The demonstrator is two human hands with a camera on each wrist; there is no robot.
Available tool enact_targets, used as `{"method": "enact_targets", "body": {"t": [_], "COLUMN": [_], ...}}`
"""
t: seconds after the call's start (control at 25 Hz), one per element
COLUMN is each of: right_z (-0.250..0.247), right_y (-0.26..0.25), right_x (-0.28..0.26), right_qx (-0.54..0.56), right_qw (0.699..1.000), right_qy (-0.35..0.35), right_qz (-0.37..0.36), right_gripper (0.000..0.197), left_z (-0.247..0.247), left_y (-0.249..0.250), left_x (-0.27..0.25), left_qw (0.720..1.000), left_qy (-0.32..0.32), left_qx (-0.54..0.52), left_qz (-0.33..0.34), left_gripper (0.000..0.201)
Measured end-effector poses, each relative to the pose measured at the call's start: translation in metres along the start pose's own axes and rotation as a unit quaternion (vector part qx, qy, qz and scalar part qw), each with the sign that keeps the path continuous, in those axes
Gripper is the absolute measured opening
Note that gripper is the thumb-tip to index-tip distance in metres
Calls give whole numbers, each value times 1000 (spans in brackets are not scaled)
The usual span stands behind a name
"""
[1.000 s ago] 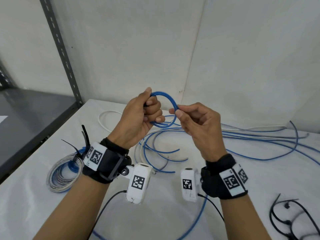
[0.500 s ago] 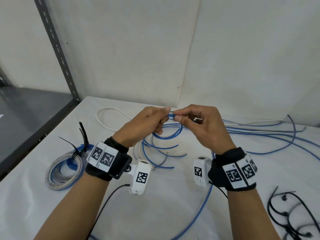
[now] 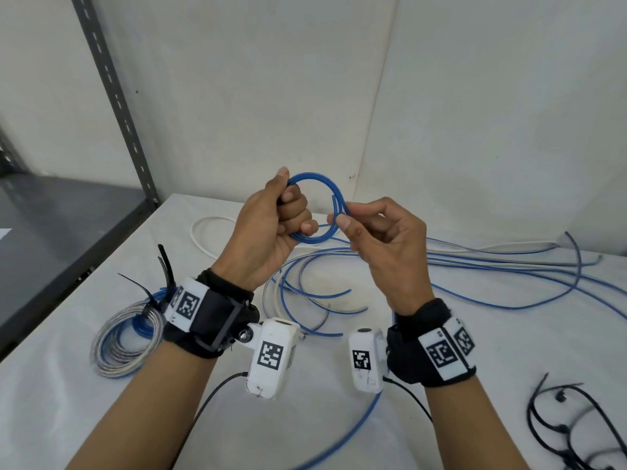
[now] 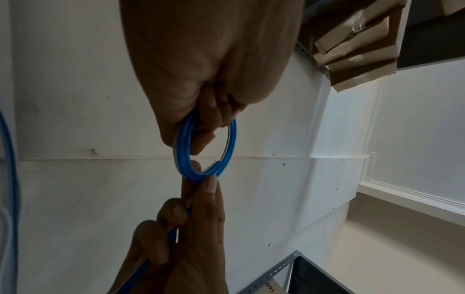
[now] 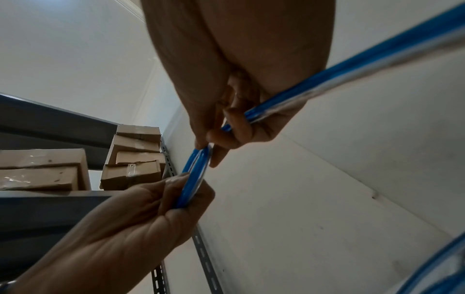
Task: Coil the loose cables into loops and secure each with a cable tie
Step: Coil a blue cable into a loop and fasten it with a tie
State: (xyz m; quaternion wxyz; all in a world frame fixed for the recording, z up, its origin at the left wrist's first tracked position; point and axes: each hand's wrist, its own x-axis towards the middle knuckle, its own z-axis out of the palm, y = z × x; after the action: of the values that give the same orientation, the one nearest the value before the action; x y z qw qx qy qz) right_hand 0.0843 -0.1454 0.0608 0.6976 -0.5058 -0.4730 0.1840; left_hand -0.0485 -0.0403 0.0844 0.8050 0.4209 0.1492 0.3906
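From the head camera, our left hand point(image 3: 271, 228) grips a small round coil of thin blue plastic cable point(image 3: 319, 179) above the white table point(image 3: 475, 334), while our right hand point(image 3: 383, 245) pinches its far side. A tied grey-and-blue cable bundle point(image 3: 125, 337) lies left.

At the left wrist, curled fingers point(image 4: 208, 111) enclose the coil.

At the right wrist, thumb and forefinger pinch it, cable trailing through the palm.
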Motion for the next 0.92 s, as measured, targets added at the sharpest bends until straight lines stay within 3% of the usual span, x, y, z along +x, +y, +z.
{"method": "enact_targets", "body": {"t": [0.12, 0.24, 0.32, 0.4, 0.56, 0.64, 0.8, 0.92], "right_z": [2, -13, -24, -27, -27, -28, -27, -20], "right_y": [1, -1, -3, -5, -8, -10, -11, -10], "right_x": [0, 4, 6, 5, 4, 5, 6, 4], "right_qx": [-3, -42, -118, -169, -197, -197, -153, -111], "right_qw": [1000, 999, 991, 978, 969, 972, 986, 992], "right_qy": [23, -9, -66, -121, -149, -126, -38, -60], "right_qz": [-15, -18, -18, -19, -31, -34, -45, -11], "right_gripper": [9, 9, 10, 12, 12, 11, 7, 19], "left_z": [-1, -3, -4, -4, -4, -3, -1, -2], "left_y": [-2, 1, 2, -1, -6, -6, -2, 0], "left_x": [0, 0, -2, -6, -14, -13, -10, -9], "left_qw": [1000, 994, 966, 918, 863, 869, 915, 937], "left_qy": [-16, -27, -37, -81, -135, -122, -72, -58], "left_qx": [-12, 97, 246, 382, 487, 479, 392, 340], "left_qz": [-14, -50, -73, -71, 0, 31, 52, 51], "left_gripper": [45, 43, 47, 49, 49, 48, 47, 47]}}
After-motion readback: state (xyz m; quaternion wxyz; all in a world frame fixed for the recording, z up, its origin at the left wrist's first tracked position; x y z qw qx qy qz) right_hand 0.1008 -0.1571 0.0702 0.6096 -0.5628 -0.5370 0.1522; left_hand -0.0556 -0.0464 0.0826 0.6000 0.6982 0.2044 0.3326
